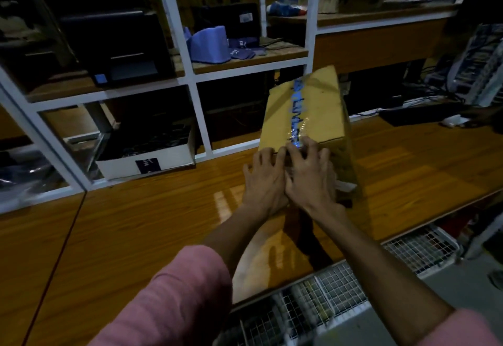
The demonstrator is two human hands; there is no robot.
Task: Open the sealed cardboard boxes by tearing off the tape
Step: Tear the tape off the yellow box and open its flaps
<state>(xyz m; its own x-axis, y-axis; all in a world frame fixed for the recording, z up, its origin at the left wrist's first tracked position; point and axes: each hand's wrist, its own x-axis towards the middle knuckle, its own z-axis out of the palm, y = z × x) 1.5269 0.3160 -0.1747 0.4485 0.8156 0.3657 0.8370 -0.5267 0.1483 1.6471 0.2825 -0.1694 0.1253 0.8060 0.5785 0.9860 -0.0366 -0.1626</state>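
Brown sealed cardboard box on glossy wooden table. Clear blue-printed tape strip along top seam. Left hand, right hand at near edge, fingers curled, clawing tape end.

Both hands hide the cardboard box's near tape end.

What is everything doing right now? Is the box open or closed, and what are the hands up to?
cardboard box: closed, flaps down, standing on the wooden counter.
tape: stuck along the top seam, not torn off.
left hand: fingers curled on the box's near edge.
right hand: fingers curled at the tape's near end.
white box on the shelf: open at the top.
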